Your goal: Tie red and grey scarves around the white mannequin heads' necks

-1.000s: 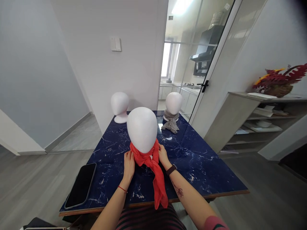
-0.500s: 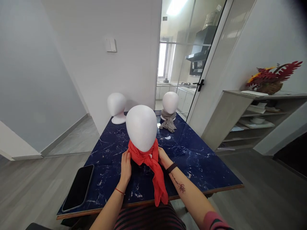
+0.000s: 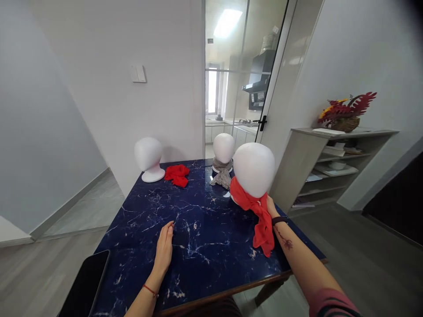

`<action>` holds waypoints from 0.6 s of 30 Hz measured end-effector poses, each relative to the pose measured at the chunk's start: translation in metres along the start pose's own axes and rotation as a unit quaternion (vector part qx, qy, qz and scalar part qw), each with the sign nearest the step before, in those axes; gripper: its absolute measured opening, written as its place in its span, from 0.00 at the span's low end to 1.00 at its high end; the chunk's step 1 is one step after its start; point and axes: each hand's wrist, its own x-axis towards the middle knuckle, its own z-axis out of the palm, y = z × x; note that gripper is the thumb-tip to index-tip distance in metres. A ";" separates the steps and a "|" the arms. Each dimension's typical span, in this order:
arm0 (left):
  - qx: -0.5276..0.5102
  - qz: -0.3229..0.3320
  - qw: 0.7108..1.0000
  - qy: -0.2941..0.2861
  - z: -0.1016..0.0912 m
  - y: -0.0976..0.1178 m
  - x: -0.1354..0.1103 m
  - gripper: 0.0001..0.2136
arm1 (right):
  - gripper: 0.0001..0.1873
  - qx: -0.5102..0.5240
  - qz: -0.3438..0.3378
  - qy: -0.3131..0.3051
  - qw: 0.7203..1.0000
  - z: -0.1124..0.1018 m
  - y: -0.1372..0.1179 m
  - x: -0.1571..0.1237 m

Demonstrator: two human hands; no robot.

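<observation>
my right hand (image 3: pixel 271 208) is touching the red scarf (image 3: pixel 259 210), grip hidden | white head (image 3: pixel 254 169) is standing just left of those fingers | left hand (image 3: pixel 164 246) is holding nothing, farther off

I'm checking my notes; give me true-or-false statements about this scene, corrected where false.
The person's right hand is at the red cloth scarf on the nearest smooth white mannequin head. True.
The person's left hand grips the flat black phone. False: the hand is empty, apart from the phone.
A grey cloth scarf wraps the neck of the far white mannequin head before the glass door. True.
The leftmost white mannequin head wears a scarf. False: its neck is bare; a second red cloth lies beside it.
</observation>
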 end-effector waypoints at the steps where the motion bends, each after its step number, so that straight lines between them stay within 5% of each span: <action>1: 0.000 -0.005 1.000 0.000 0.000 0.000 0.001 0.20 | 0.13 -0.006 0.009 0.015 1.000 -0.008 0.002 0.009; 5: 0.004 -0.018 1.000 0.005 0.000 -0.002 0.002 0.20 | 0.15 -0.022 0.031 0.044 0.998 -0.019 0.015 0.038; 18: 0.042 -0.050 0.998 -0.005 0.003 -0.003 0.004 0.21 | 0.20 -0.017 0.014 0.005 1.000 0.000 0.049 0.073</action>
